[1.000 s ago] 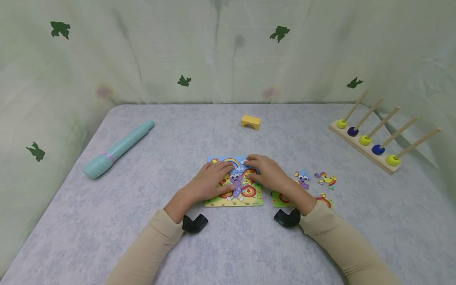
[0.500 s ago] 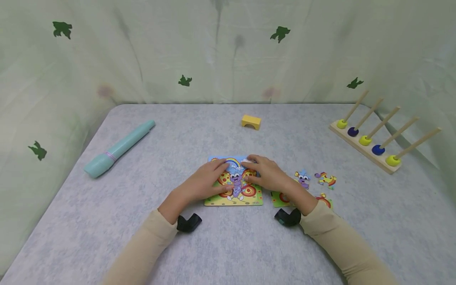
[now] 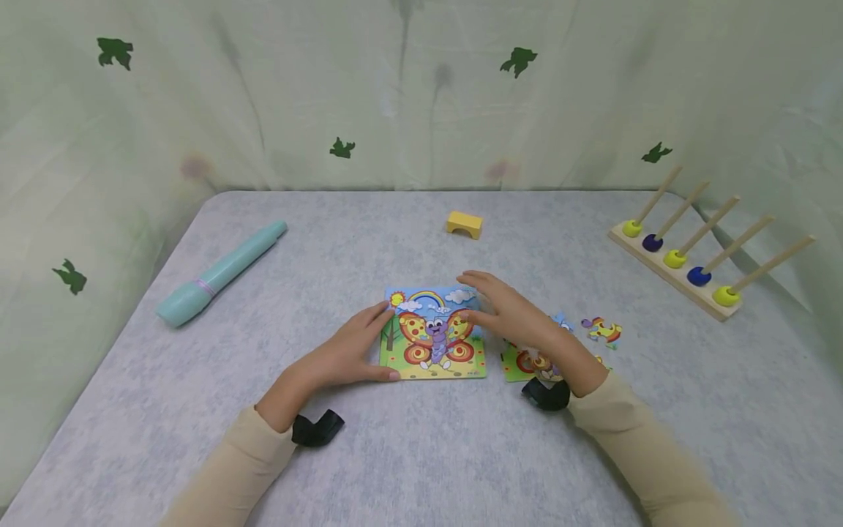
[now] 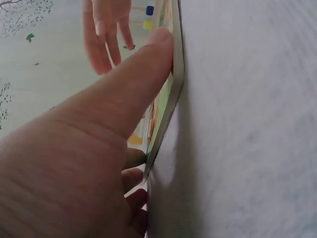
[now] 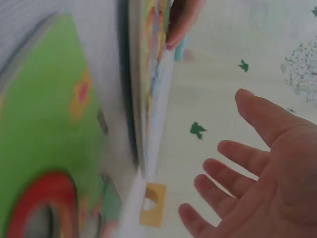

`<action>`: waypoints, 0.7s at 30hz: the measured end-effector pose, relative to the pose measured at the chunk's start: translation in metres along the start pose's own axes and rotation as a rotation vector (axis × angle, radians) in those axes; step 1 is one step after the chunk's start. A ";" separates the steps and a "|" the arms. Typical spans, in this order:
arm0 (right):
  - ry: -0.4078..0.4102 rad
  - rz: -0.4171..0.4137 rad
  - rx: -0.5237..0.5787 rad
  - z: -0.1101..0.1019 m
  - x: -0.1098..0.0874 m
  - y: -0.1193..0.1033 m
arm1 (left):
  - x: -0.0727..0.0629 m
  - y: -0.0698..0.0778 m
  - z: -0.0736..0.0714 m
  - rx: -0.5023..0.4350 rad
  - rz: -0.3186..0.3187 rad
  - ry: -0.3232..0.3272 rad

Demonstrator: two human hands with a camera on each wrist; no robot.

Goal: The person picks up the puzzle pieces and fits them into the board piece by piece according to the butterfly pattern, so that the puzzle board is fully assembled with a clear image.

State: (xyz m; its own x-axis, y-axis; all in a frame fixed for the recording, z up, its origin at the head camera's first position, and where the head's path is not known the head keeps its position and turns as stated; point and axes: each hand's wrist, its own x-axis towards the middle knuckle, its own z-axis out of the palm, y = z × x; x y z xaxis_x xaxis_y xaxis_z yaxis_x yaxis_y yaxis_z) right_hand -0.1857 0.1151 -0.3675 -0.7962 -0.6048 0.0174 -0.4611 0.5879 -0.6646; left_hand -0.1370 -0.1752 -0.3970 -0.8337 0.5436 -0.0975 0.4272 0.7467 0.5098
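Observation:
A butterfly picture puzzle (image 3: 436, 340), with a rainbow and clouds along its top, lies flat on the table between the hands. The left hand (image 3: 345, 353) is at its left side, thumb straight with the tip on the front edge and the other fingers along the left edge. In the left wrist view, the thumb (image 4: 133, 79) rests on the board's pale edge. Above the board's right side hovers the right hand (image 3: 510, 311), fingers spread and nothing in them; the right wrist view shows its palm (image 5: 292, 183) apart from the board. The right forearm partly hides loose puzzle pieces.
Right of the puzzle lie a green piece (image 3: 519, 364) and a yellow-and-purple piece (image 3: 601, 331). A yellow arch block (image 3: 464, 225) stands behind. A turquoise flashlight-shaped object (image 3: 224, 272) lies at left. A wooden peg stand (image 3: 678, 267) with yellow and blue beads is at right.
The left hand has slid off the picture to the board's left edge. The right hand has lifted and shifted right, uncovering more of the picture.

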 end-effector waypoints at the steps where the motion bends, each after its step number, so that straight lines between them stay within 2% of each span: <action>1: 0.017 -0.008 -0.002 -0.003 -0.003 -0.001 | 0.000 -0.001 0.000 -0.001 0.008 0.005; 11: 0.170 0.013 -0.015 -0.023 -0.046 0.008 | -0.001 -0.005 0.003 -0.004 0.034 0.041; 16: 0.180 0.009 -0.017 -0.022 -0.059 0.022 | -0.001 -0.005 0.004 -0.004 0.023 0.029; 21: 0.156 0.043 -0.002 -0.019 -0.064 0.035 | -0.001 -0.005 0.005 0.002 0.026 0.033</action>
State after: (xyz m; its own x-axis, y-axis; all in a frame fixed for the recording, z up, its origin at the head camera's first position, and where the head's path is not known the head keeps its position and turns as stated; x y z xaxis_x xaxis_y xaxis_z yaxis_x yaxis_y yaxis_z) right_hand -0.1578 0.1848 -0.3773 -0.8663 -0.4885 0.1044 -0.4258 0.6129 -0.6656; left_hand -0.1367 -0.1781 -0.4037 -0.8333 0.5500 -0.0555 0.4500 0.7332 0.5099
